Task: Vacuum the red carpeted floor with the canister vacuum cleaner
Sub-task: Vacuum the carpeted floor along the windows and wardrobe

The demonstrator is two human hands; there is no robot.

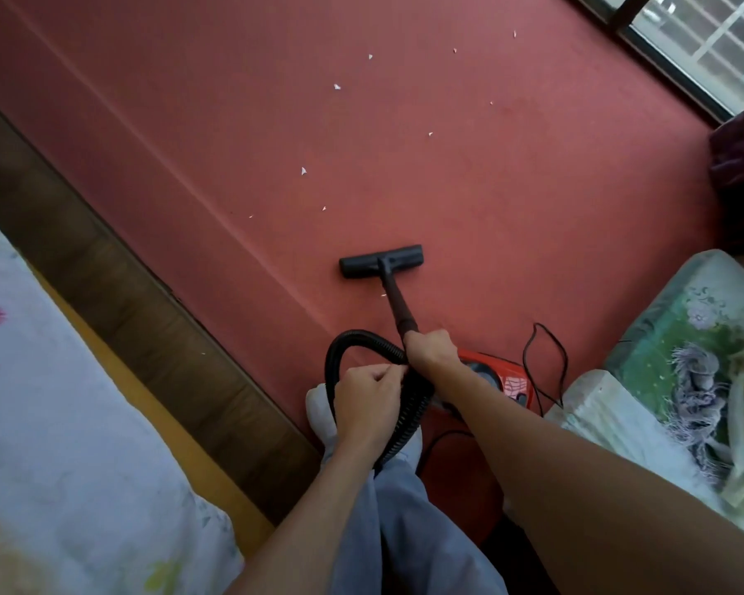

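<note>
Down close, the left hand [368, 395] curls its fingers around the black hose [332, 367], and the right hand [430, 350] grips the top of the wand [398, 300]. Just right of the hands, the red canister vacuum [507, 375] sits on the red carpet [490, 186], with its thin black cord [525, 354] looped beside it. Farther out, the floor head [381, 261] lies flat on the carpet. Small white paper bits [303, 170] dot the carpet beyond it.
</note>
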